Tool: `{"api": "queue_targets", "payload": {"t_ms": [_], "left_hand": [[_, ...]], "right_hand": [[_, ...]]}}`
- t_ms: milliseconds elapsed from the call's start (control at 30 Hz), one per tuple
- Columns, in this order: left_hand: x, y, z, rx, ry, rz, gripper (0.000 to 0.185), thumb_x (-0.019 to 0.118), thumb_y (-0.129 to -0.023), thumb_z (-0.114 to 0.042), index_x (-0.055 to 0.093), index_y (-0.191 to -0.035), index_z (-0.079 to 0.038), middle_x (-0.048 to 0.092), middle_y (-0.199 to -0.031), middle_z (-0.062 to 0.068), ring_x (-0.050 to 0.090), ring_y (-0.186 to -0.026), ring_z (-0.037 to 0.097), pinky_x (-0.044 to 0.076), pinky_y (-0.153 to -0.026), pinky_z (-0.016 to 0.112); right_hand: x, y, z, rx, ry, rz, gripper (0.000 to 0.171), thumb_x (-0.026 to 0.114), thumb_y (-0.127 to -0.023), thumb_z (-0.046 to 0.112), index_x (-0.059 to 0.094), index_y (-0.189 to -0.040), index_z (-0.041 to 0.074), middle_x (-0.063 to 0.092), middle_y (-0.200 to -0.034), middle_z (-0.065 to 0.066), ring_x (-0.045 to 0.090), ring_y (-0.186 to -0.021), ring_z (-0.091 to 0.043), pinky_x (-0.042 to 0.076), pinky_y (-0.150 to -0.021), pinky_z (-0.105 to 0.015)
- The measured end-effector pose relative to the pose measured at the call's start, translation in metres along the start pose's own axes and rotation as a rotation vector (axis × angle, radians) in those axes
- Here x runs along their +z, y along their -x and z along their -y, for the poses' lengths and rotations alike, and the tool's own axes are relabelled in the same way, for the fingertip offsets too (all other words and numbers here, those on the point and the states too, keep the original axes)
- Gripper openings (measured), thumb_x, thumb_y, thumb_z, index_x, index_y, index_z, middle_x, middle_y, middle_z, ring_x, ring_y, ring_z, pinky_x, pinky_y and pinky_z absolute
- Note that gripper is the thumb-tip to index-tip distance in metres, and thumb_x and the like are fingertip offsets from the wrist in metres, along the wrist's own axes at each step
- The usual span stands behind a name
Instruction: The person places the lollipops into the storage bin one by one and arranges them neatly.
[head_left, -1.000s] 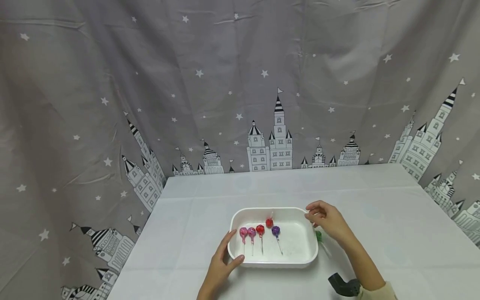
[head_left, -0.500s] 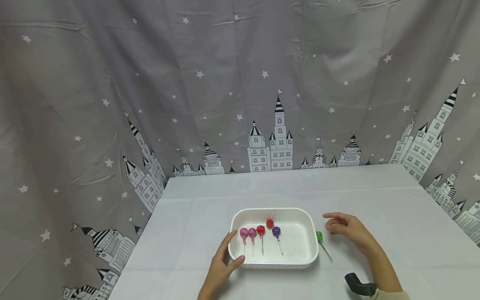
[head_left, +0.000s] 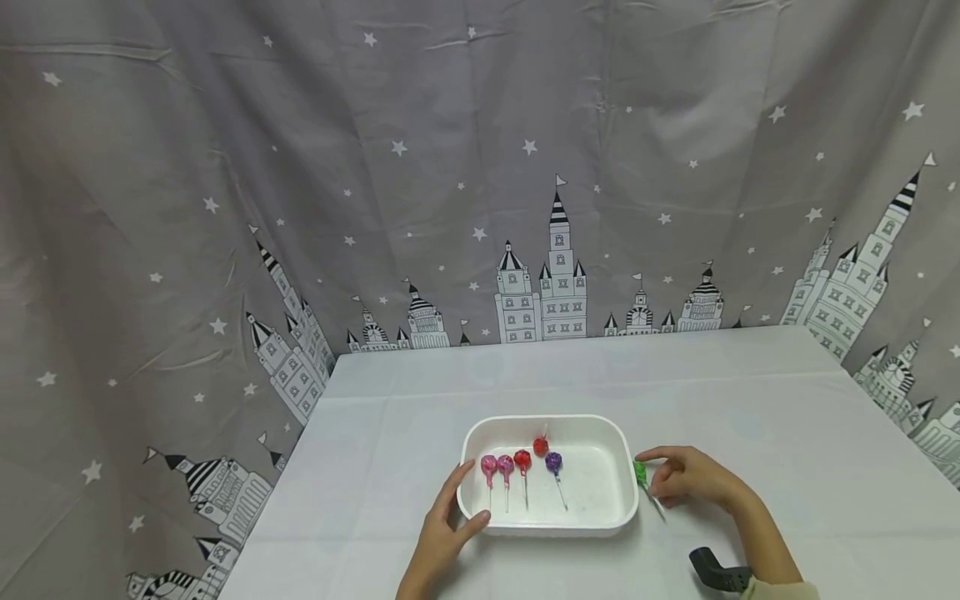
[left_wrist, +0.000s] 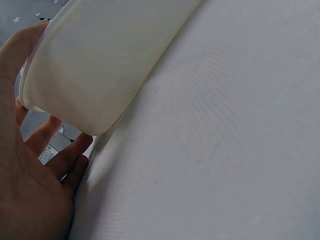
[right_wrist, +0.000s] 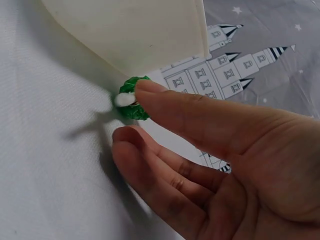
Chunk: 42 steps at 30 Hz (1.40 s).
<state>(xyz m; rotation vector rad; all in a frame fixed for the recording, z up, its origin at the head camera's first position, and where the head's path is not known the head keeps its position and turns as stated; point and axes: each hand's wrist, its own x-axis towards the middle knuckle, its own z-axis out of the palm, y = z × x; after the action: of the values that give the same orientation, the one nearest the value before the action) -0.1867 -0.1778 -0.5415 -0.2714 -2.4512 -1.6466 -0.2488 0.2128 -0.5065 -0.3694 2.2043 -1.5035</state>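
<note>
A white tray (head_left: 592,500) holds several lollipops: two pink (head_left: 489,464), two red (head_left: 522,458) and one purple (head_left: 553,461). My left hand (head_left: 441,527) grips the tray's left end, thumb at the near corner and fingers along its side, as the left wrist view also shows. Outside the right end lies a green lollipop (head_left: 640,472), stick angled toward me. Over it reaches my right hand (head_left: 693,477), index finger extended past the candy. In the right wrist view the thumb (right_wrist: 155,95) overlaps the green wrapper, with a gap to the other fingertips (right_wrist: 127,137).
A white cloth (head_left: 420,392) covers the table. Behind and to the left hangs a grey curtain (head_left: 420,208) printed with castles and stars. A black device (head_left: 718,571) sits at my right wrist.
My right hand lets go of the tray's right end, draws away to the right, then comes back down to the green lollipop. The left hand stays on the tray.
</note>
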Motion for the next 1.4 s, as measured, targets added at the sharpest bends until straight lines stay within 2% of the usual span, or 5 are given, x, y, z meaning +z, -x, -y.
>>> {"api": "queue_targets", "payload": {"t_ms": [200, 667, 1000, 1267, 1400], "left_hand": [[0.001, 0.0, -0.001, -0.006, 0.008, -0.005, 0.069, 0.074, -0.078, -0.018, 0.041, -0.139, -0.02, 0.031, -0.146, 0.014, 0.027, -0.132, 0.036, 0.023, -0.105, 0.047], [0.0, 0.001, -0.002, 0.015, 0.02, -0.009, 0.068, 0.074, -0.077, -0.016, 0.042, -0.138, -0.017, 0.033, -0.145, 0.016, 0.028, -0.132, 0.037, 0.024, -0.105, 0.046], [0.0, 0.001, -0.003, -0.001, 0.029, -0.005, 0.069, 0.075, -0.077, -0.017, 0.042, -0.138, -0.018, 0.033, -0.145, 0.014, 0.027, -0.133, 0.034, 0.022, -0.106, 0.047], [-0.001, 0.0, -0.002, -0.004, 0.025, -0.002, 0.069, 0.074, -0.078, -0.016, 0.042, -0.138, -0.019, 0.031, -0.145, 0.016, 0.026, -0.133, 0.036, 0.022, -0.106, 0.049], [-0.001, 0.0, -0.001, -0.01, 0.017, 0.0, 0.069, 0.074, -0.078, -0.017, 0.041, -0.138, -0.018, 0.03, -0.146, 0.017, 0.026, -0.133, 0.036, 0.022, -0.106, 0.048]], "right_hand": [[0.003, -0.002, 0.003, -0.02, 0.009, 0.031, 0.058, 0.072, -0.073, 0.003, 0.048, -0.123, -0.012, 0.065, -0.075, -0.011, 0.061, -0.06, -0.023, 0.056, -0.056, -0.035], [0.006, -0.004, 0.001, 0.001, 0.017, -0.003, 0.056, 0.07, -0.072, 0.0, 0.048, -0.122, -0.009, 0.063, -0.073, -0.009, 0.062, -0.061, -0.022, 0.057, -0.057, -0.035], [-0.007, 0.008, 0.004, -0.11, -0.038, -0.064, 0.053, 0.064, -0.078, -0.002, 0.044, -0.127, -0.007, 0.064, -0.086, -0.021, 0.065, -0.074, -0.028, 0.058, -0.065, -0.035], [-0.014, 0.017, 0.029, -0.222, -0.071, -0.1, 0.055, 0.064, -0.083, 0.002, 0.039, -0.132, -0.006, 0.058, -0.093, -0.031, 0.063, -0.079, -0.036, 0.057, -0.067, -0.04], [-0.014, 0.017, 0.044, -0.267, -0.091, -0.105, 0.055, 0.063, -0.084, 0.001, 0.039, -0.132, -0.006, 0.059, -0.093, -0.029, 0.063, -0.078, -0.036, 0.057, -0.068, -0.043]]}}
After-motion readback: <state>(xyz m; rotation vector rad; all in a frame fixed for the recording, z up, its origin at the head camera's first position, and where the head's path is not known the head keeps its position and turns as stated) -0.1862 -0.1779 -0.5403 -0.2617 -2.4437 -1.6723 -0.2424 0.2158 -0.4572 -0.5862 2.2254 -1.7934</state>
